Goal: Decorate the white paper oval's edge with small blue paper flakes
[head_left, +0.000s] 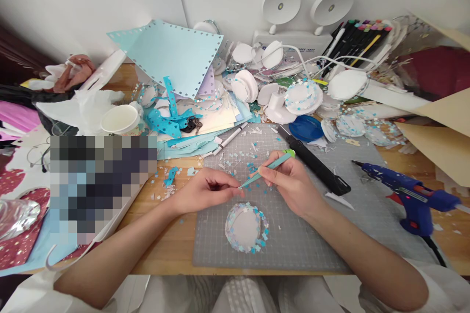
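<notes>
My right hand (288, 178) grips a pair of teal tweezers (270, 168), tips pointing left and down. At those tips, my left hand (213, 188) is closed in a pinch; whatever sits between thumb and forefinger is too small to name. Just below both hands, a round white disc (244, 227) lies on the grey cutting mat (301, 249), ringed with small blue, white and lilac paper flowers. Loose tiny paper flowers (235, 159) are scattered on the mat beyond my fingers.
A blue glue gun (414, 200) stands at right, near a black utility knife (316, 161). Behind are a blue lid (306, 128), several white discs (347, 84), light blue punched paper (169, 56) and a paper cup (120, 120). A twin-head lamp (293, 39) stands against the wall.
</notes>
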`<state>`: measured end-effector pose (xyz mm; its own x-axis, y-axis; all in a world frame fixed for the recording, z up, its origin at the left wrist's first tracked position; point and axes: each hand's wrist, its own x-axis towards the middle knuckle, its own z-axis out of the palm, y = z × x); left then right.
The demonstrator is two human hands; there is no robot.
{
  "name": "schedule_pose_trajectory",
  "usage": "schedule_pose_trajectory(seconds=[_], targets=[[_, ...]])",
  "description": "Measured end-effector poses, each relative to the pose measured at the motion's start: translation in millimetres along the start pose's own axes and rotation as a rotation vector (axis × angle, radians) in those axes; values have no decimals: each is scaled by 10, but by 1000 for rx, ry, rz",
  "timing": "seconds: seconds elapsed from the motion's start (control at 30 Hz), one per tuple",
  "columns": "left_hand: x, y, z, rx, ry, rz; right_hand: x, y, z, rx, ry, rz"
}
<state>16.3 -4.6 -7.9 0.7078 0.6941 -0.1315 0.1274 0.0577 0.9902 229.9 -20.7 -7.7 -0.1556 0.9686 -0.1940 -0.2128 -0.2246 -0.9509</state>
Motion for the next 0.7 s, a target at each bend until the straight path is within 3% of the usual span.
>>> schedule_pose_trajectory(seconds=[0.33,0.53,0.7], targets=[[-4,26,10,8,24,-11,10,-42,14,73,11,-3],[-10,41,9,-24,58,-10,22,-96,-47,-28,177,-355],[-37,32,-26,-103,83,-30,-89,-226,92,-465,209,-804]])
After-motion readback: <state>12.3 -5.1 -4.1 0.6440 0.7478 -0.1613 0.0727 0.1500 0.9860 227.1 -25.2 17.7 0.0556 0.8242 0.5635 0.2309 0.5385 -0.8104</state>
